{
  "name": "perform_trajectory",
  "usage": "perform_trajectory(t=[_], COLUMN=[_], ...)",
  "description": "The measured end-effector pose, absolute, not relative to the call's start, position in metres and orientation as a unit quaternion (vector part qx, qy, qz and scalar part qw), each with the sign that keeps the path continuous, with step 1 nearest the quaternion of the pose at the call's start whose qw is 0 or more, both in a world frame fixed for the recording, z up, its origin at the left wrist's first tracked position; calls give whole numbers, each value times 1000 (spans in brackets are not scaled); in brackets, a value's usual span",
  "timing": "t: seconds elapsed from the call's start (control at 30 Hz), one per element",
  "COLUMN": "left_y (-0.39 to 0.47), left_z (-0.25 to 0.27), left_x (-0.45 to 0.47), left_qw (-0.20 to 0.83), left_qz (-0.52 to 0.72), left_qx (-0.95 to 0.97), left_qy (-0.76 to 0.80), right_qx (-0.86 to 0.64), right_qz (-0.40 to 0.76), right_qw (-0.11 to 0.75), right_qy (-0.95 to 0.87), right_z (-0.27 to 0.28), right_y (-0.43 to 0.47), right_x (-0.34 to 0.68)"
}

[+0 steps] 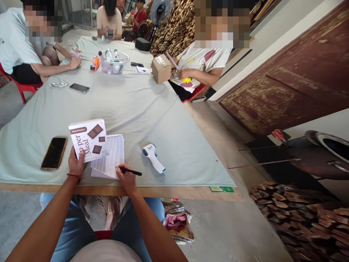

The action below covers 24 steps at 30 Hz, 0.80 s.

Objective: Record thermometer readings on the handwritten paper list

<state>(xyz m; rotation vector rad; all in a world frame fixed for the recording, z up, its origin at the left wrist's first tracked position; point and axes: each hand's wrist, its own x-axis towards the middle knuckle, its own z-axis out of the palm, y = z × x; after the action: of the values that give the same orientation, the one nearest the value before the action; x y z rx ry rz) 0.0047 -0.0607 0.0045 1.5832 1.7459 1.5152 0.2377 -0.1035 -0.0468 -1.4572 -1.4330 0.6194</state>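
My left hand grips the lower left corner of a white and brown "NutriMotion" meal box, which is tilted up with its printed front facing me. Partly behind the box lie sheets of paper covered in small writing or print. My right hand is closed around a black pen, resting at the lower right edge of the sheets. To the right of the papers is a white and blue infrared thermometer. A smartphone in an orange-brown case lies left of my left hand.
Across the cloth-covered table stand a clear basin with bottles, an orange tape dispenser, another phone and a cardboard box. Several people sit around it. Stacked firewood lies on the floor at right.
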Motion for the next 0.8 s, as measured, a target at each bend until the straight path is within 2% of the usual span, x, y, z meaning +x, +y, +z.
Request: perform_trajectory(t=[0.8], left_y=[-60], left_z=[3], left_x=[5], left_qw=[176], left_qz=[538], left_qx=[552], left_qy=[613], right_qx=[-596], right_qz=[285], right_qw=[502], right_qy=[-557], right_z=[-45], right_y=[-105], right_x=[238])
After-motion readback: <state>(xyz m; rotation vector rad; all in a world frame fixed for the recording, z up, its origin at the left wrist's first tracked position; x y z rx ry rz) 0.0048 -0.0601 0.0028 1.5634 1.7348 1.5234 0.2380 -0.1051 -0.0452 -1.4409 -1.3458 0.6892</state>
